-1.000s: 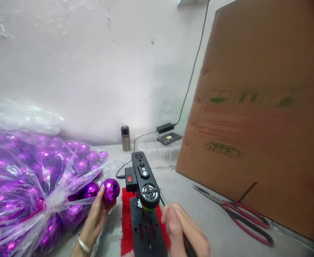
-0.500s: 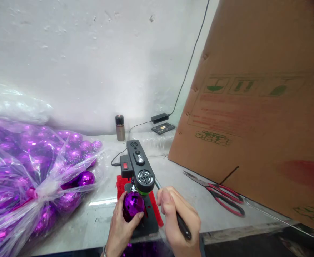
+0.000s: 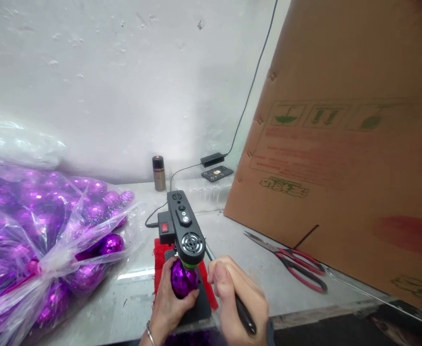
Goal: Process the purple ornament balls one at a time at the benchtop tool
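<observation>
A shiny purple faceted ball (image 3: 184,281) is gripped between the thumb and fingers of my left hand (image 3: 169,302), directly under the head of a black machine (image 3: 186,226). A green ring shows between the machine's head and the ball. My right hand (image 3: 237,300) is wrapped round a metal lever with a black handle (image 3: 246,315), at the machine's right side. The machine's black base (image 3: 201,307) rests on a red cloth (image 3: 159,259).
A clear bag of purple balls (image 3: 48,206) fills the left. Red-handled scissors (image 3: 299,269) lie by a large cardboard box (image 3: 333,144) at right. Behind stand a small bottle (image 3: 159,174), a black adapter (image 3: 212,159) and a phone-like dark slab (image 3: 217,173).
My left hand has shifted the ball slightly right, under the machine's head. The whole view has moved a little. My right hand still grips the lever.
</observation>
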